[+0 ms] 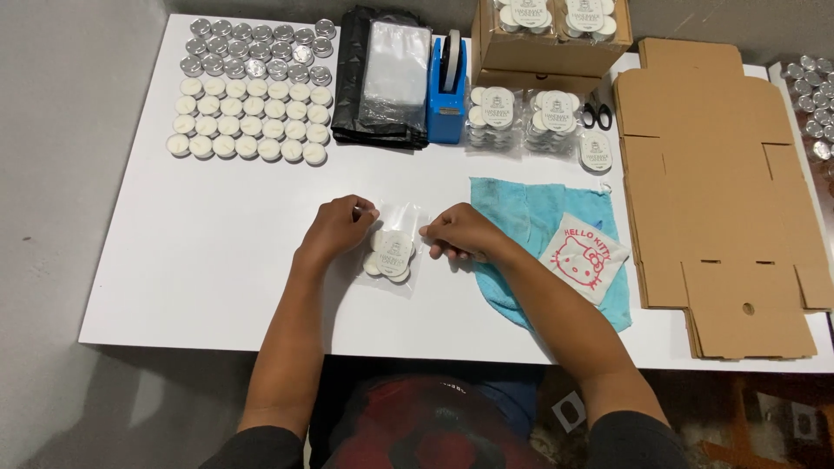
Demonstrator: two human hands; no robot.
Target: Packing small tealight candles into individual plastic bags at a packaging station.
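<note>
Item in hand: small clear plastic bag of white tealight candles (391, 252), lying flat on the white table (174, 287) directly in front of the person, between both hands. Left hand (337, 227): fingers curled, pinching the bag's upper left corner. Right hand (458, 233): fingers curled, pinching the upper right corner; the paired grip appears to keep the bag's mouth taut and level. Far left: grid of loose white tealight candles (250, 119) in even rows, with a block of silver metal tealight cups (257, 49) just behind, laid out apparently for easy picking. Centre back: stack of clear plastic bags on black sheeting (388, 74), and beside it a blue tape dispenser (446, 87), both near the working spot. Right of the dispenser: filled clear packs of tealights with round labels (521, 117), a black-handled pair of scissors (596, 115), and an open brown cardboard box holding more packs (549, 39). Right: blue cloth (530, 213) under the right forearm, bearing a white pouch with a pink cartoon cat print (584, 258). Far right: stack of flat unfolded brown cardboard box blanks (725, 191).
</note>
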